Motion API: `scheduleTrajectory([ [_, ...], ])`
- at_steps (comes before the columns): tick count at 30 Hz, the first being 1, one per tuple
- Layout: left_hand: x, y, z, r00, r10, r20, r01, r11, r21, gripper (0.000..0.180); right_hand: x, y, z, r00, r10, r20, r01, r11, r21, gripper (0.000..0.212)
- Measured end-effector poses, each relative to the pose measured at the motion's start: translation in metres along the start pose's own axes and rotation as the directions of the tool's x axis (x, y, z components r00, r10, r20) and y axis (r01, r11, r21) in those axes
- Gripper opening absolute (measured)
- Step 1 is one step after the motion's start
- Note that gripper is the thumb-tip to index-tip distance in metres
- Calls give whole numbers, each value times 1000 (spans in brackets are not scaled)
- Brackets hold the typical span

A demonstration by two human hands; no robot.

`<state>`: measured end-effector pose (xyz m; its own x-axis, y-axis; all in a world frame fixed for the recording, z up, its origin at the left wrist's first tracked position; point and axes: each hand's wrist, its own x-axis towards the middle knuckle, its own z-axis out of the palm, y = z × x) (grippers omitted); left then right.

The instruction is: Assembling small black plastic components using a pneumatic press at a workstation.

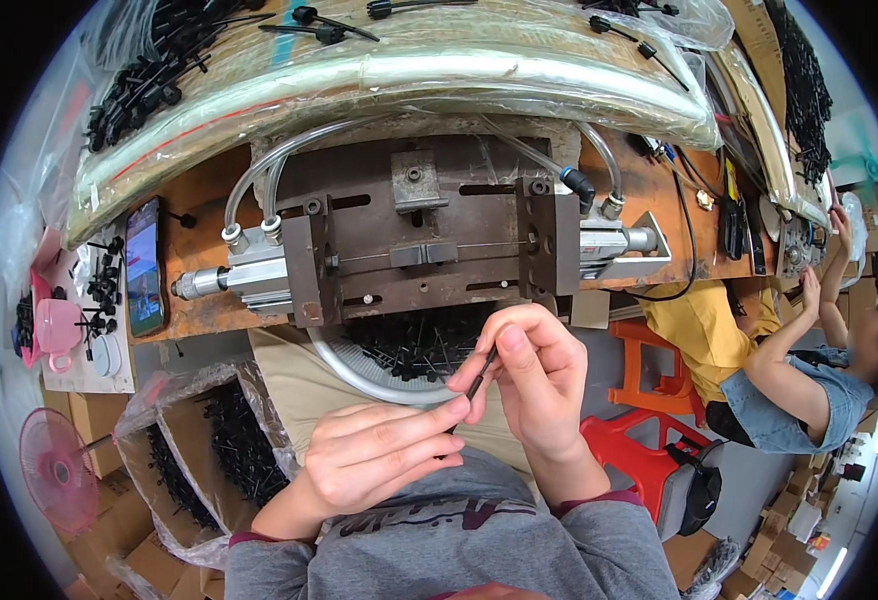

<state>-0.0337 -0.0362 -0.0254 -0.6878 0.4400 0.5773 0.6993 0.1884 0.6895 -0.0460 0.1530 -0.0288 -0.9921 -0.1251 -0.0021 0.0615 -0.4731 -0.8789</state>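
A thin black rod-like part (481, 376) slants between my two hands, in front of my lap. My right hand (539, 375) pinches its upper end between thumb and fingers. Lower down, my left hand (374, 455) is closed round the other end, so most of that end is hidden. Just beyond my hands stands a dark metal fixture (409, 295) with a small grey block (424, 254) on a thin rod at its middle. Under its front edge, a pale round basket (359, 385) on my lap holds many black parts.
Pneumatic cylinders (259, 285) (599, 245) with clear hoses flank the fixture. A phone (146, 265) lies at left, near a pink cup (59, 325). A box of black parts (194, 400) and a pink fan (59, 470) stand lower left. Right are a red stool (639, 450) and another person (789, 380).
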Motion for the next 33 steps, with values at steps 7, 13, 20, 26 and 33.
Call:
scheduleTrajectory([
  [7, -3, 0, 1, 1000, -14, -9, 14, 1000, -10, 32, 0, -1, 2, 1000, -10, 10, 11, 997, -82, 28],
  [13, -7, 1, 1, 999, -36, -17, 35, 998, -44, 30, -4, -4, 4, 998, -40, 43, 44, 995, -90, 20],
  [20, -6, 1, 1, 999, -38, 0, 38, 999, -19, 33, -5, -6, 9, 999, -43, 17, 46, 977, -208, 28],
  [26, -6, 0, 3, 999, -48, -4, 47, 999, -24, 33, -6, -4, 9, 999, -49, 4, 49, 978, -205, 27],
  [33, -8, -1, 4, 998, -55, -6, 55, 998, -21, 34, -6, -4, 8, 999, -47, 5, 47, 975, -216, 23],
])
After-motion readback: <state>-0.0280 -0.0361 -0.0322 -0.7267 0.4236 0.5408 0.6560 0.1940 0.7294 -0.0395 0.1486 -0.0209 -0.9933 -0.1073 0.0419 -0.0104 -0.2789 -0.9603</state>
